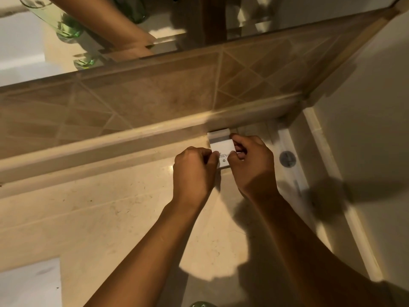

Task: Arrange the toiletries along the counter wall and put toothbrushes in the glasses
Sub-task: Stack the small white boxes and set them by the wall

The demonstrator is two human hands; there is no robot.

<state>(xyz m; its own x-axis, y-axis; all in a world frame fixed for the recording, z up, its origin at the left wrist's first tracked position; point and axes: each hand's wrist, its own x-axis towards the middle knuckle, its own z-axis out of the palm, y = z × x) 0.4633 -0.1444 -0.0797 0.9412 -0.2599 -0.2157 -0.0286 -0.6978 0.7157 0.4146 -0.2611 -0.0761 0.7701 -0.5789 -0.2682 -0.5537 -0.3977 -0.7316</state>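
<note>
A small white box (221, 145) with black print and an opened top flap is held above the beige counter (110, 218), close to the tiled wall. My left hand (192, 171) pinches its left edge. My right hand (252, 162) grips its right side, fingers curled around it. What the box contains is hidden. A green glass (51, 12) shows only in the mirror at the top left. The rim of another green glass (200, 304) peeks in at the bottom edge.
The brown tiled backsplash (155, 96) runs along the counter's far edge under a mirror (199, 18). A round grey disc (287, 159) lies near the right corner. A white sink edge (28, 282) sits at the bottom left. A side wall (365, 107) closes the right.
</note>
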